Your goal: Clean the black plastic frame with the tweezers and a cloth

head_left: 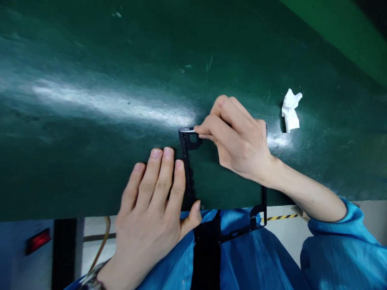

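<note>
A thin black rectangular frame (186, 161) lies on the dark green table (90, 121), its near end hanging past the table's front edge. My left hand (151, 209) rests flat on the table with fingers stretched out and pressed against the frame's left rail, the thumb touching it. My right hand (238, 139) is closed in a pinch at the frame's far left corner, holding a small pale strip (189, 131) against that corner. The frame's right rail is mostly hidden behind my right hand and wrist.
A crumpled white piece of paper or tissue (290, 109) lies on the table to the right. Below the table edge are my blue sleeves (341, 249), a red light (38, 240) at the lower left, a yellow cable and yellow-black floor tape.
</note>
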Tool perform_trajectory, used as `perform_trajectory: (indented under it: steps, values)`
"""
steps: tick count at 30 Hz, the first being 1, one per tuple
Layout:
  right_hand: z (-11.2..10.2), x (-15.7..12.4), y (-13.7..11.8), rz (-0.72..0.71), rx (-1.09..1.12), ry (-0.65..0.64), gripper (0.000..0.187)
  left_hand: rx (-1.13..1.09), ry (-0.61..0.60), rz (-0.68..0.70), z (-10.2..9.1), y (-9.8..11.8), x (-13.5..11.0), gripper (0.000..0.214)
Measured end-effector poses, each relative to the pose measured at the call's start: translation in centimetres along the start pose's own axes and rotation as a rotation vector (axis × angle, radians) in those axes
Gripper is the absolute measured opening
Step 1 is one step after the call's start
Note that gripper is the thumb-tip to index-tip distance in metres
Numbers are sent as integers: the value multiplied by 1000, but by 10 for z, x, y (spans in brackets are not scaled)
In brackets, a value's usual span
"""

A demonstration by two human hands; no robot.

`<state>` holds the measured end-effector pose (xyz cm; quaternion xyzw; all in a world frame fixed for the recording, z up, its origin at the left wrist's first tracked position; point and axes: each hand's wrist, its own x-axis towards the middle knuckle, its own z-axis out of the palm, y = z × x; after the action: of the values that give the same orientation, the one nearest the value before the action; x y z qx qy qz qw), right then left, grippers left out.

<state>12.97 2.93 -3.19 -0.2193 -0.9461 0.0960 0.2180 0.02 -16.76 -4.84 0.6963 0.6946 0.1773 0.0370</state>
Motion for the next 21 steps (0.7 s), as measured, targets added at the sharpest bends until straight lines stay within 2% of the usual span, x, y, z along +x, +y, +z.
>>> perform_trajectory:
  steps: [2,11,17,21]
  values:
    - [0,1,-2,0,-37,15,23,2,4,-2,1,0,-1,77]
    - [-2,3,-5,30,-69,-85,21,9,5,15,0,-1,-2,78]
    - [-2,3,-2,9,-21,-43,19,-3,1,-4,1,-1,-3,79]
    - [-3,3,-1,1,24,-73,23,4,5,1,1,-1,-3,77]
